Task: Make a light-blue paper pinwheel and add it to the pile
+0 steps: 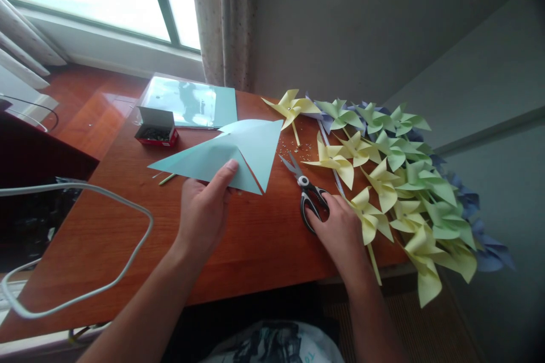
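My left hand (206,204) pinches a light blue-green sheet of paper (217,153) between thumb and fingers, holding it above the table. A slit runs into the sheet from its lower right corner, and the paper bends upward at the back. To the right, my right hand (340,229) grips the black handles of a pair of scissors (303,181). Their blades are slightly apart and point up and left, away from the paper's edge. Beside my right hand lies a yellow paper pinwheel (368,215).
Several yellow, green (419,178) and purple pinwheels crowd the right of the wooden table (255,249). At the back left are a small red box (157,135) of dark bits and a clear packet of blue-green paper (225,105). A white cable (147,227) loops at left.
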A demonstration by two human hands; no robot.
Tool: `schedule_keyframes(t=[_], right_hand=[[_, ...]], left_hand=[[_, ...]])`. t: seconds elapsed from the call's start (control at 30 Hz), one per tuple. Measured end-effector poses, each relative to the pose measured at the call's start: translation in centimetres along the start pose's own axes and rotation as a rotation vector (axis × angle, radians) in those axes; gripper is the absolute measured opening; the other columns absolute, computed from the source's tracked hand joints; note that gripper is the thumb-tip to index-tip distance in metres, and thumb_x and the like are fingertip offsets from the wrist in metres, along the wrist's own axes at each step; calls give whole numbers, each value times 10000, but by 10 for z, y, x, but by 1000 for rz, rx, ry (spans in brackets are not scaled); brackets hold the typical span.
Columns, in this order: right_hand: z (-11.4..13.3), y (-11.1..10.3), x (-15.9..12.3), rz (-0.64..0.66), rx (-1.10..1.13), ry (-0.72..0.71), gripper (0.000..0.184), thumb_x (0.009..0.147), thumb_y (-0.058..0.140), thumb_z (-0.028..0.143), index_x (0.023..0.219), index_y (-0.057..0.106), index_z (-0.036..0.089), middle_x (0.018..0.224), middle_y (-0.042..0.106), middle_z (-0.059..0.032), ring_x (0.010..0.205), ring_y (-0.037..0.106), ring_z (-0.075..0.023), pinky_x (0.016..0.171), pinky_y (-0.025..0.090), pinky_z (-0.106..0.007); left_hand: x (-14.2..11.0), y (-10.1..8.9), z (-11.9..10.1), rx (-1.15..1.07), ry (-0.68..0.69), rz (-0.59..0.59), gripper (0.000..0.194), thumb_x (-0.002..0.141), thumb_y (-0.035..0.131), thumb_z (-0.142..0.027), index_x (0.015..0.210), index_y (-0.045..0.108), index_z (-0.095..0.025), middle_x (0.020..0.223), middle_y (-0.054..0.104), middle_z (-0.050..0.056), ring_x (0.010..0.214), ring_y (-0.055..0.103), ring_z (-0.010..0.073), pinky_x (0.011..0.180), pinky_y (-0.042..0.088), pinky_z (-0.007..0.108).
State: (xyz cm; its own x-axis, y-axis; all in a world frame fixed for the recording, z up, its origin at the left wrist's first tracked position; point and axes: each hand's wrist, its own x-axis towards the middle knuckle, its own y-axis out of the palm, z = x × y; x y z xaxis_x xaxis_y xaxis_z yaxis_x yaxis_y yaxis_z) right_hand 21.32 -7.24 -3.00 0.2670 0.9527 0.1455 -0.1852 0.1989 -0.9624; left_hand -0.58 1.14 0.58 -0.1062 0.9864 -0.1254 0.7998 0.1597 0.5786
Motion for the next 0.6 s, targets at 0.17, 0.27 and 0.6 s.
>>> schedule_keyframes(t=[0.17, 0.27, 0.6], right_hand=[[5, 3, 8, -1, -64, 17, 374, 883, 653, 389, 1144, 669, 123, 1031, 706, -147, 973, 656, -321, 843, 505, -414], [6, 5, 8, -11, -83, -1, 376, 895, 620, 374, 1161, 651, 111, 1049, 687, -166, 1002, 637, -333, 862, 505, -430], [9, 7, 5, -12, -61, -17, 350, 914, 619, 295, 1212, 652, 114, 1148, 690, -183, 1092, 638, -341, 946, 514, -451]], left_hand=[[-1, -1, 1, 24, -12, 14, 142, 789, 816, -211, 764, 689, -151, 702, 634, -23, 622, 532, 96, 566, 453, 200], [-1, -1, 1, 47, -16, 10, 130, 779, 819, -232, 769, 700, -182, 703, 635, -20, 614, 532, 110, 551, 451, 209], [-1, -2, 2, 85, -34, 19, 129, 769, 815, -254, 756, 702, -191, 711, 659, -22, 621, 559, 127, 564, 474, 221]])
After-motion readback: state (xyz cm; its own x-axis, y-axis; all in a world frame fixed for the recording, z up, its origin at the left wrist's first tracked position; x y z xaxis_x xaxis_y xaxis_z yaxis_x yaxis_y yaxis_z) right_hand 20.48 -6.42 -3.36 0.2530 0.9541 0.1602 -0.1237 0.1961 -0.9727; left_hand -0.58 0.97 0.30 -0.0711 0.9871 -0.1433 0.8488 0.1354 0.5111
